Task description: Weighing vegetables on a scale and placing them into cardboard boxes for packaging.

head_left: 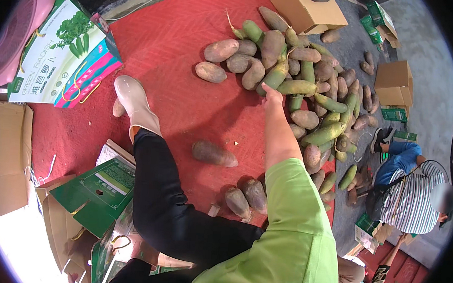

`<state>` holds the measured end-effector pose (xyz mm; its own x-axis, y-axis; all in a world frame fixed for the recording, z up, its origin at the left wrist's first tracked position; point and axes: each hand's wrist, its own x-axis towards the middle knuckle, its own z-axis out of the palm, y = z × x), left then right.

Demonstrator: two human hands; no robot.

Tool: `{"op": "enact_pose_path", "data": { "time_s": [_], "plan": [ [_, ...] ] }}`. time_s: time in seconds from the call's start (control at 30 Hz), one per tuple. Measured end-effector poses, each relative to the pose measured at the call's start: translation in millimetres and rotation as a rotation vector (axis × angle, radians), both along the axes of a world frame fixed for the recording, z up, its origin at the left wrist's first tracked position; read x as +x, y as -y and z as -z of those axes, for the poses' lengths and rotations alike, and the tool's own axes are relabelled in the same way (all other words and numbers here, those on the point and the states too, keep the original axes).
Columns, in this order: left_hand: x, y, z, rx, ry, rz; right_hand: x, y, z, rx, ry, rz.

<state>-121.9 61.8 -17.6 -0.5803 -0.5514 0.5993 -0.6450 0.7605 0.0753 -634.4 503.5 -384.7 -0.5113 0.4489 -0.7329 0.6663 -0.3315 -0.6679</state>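
Note:
My right hand (273, 96) reaches out from a light green sleeve to the near left side of a big heap of root vegetables. Its fingers close around the lower end of a green radish (277, 73), which slants up and away from it. Right beside the hand lies another green radish (297, 87). Reddish-brown, oblong roots (253, 74) lie close by to the left and beyond. My left hand does not show clearly; a small pinkish patch at the lower left edge is too little to make out.
A red mat (177, 102) carries the heap and a few loose roots (214, 154). Cartons (309, 11) stand behind and to the right. At left are a printed gift box (61, 48), a pink basket (37, 5) and my boot (133, 99). A person (410, 194) bends at far right.

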Motion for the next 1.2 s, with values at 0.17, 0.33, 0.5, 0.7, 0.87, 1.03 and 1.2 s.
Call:
{"op": "enact_pose_path", "data": {
  "time_s": [0.17, 0.33, 0.5, 0.7, 0.87, 1.03, 1.2],
  "plan": [
    [17, 11, 9, 0.031, -0.032, 0.002, 6, 9, -2, 0.203, -0.054, 0.055],
    [75, 23, 1, 0.222, 0.089, -0.013, 37, 26, 6, -0.135, -0.062, -0.073],
    [57, 6, 9, 0.344, -0.007, -0.021, 76, -8, -3, -0.349, -0.074, -0.482],
    [34, -4, -10, 0.185, 0.138, 0.300, 123, 34, -72, -0.477, -0.085, -0.691],
    [42, -12, -17, 0.167, 0.205, 0.385, 147, 137, -217, -0.393, -0.434, -1.029],
    [47, -13, -19, 0.252, 0.200, 0.470, 161, 219, -343, -0.266, -0.699, -1.508],
    [49, -11, -24, 0.265, 0.152, 0.500, 205, 306, -442, -0.259, -0.694, -1.986]
  ]
}}
